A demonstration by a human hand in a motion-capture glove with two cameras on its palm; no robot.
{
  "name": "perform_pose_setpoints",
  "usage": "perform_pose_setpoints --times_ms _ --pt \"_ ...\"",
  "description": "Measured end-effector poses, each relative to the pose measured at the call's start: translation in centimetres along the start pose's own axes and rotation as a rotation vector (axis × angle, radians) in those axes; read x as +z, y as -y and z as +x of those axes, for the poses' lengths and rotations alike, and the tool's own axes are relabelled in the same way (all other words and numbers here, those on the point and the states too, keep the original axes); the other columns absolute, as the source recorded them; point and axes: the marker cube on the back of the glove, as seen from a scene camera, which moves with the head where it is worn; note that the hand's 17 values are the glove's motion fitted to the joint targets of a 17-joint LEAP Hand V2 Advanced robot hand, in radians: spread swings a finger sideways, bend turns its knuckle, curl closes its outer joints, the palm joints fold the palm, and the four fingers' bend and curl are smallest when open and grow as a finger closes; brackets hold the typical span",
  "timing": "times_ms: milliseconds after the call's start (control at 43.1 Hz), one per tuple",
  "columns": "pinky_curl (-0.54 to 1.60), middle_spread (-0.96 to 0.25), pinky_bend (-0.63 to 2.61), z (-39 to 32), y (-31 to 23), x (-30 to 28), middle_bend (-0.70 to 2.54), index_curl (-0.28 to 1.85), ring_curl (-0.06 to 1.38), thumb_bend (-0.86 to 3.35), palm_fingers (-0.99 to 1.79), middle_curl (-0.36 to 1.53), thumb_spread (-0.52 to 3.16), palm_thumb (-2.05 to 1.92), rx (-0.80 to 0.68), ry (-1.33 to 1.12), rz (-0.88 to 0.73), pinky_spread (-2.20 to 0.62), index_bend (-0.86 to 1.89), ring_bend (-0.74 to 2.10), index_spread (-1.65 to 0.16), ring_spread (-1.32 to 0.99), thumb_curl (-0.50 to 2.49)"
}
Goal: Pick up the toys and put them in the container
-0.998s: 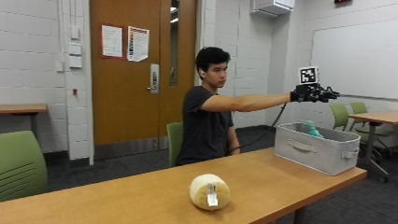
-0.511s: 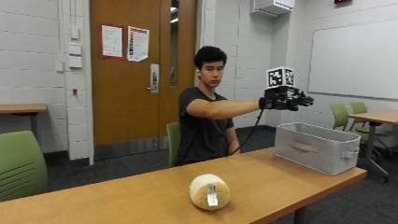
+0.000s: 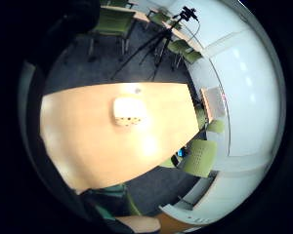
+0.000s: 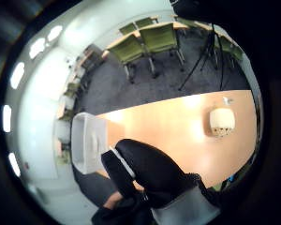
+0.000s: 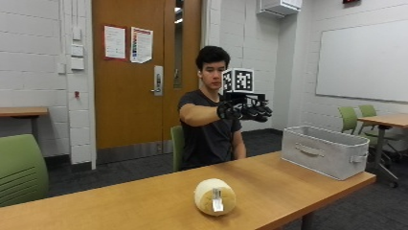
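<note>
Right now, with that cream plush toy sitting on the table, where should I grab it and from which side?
Come down from above and wrap the gloved right hand around the cream plush toy's rounded body. It looks like a short roll with open tabletop all round, so nothing blocks a top approach. Gripping its curved sides, not the small tag facing the camera, should hold best.

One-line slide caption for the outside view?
Seated person holds the gloved right hand raised above the table, between the cream plush toy and grey container.

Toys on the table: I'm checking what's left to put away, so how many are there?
1: a cream plush toy lying on the wooden table, apart from the grey container. Others may be hidden inside the container.
</note>
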Motion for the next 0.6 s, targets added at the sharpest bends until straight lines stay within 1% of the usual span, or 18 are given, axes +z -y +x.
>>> perform_pose_setpoints --times_ms 93,232,371,488,604 --pt "0.31 -0.11 0.89 4.2 1.3 2.7 0.19 0.34 0.28 -0.10 -0.05 0.42 0.96 -0.14 0.052 -0.004 -0.015 -0.11 0.16 0.36 -0.33 -0.26 0.18" --pt "0.31 -0.11 0.87 7.9 2.5 7.0 0.18 0.34 0.28 -0.10 -0.04 0.41 0.96 -0.14 0.084 0.013 -0.056 -0.10 0.17 0.33 -0.34 -0.27 0.17" --pt "0.31 -0.11 0.87 10.4 3.4 11.3 0.17 0.35 0.28 -0.10 -0.04 0.40 0.95 -0.14 0.067 0.023 -0.119 -0.08 0.17 0.31 -0.35 -0.28 0.16" --pt "0.32 -0.12 0.88 11.3 2.9 15.1 0.17 0.34 0.28 -0.10 -0.05 0.39 0.95 -0.14 0.113 0.056 -0.172 -0.07 0.16 0.29 -0.35 -0.28 0.15" --pt "0.33 -0.12 0.91 12.1 2.7 18.2 0.17 0.33 0.29 -0.10 -0.07 0.38 0.94 -0.13 0.111 0.051 -0.195 -0.05 0.14 0.26 -0.36 -0.28 0.15"
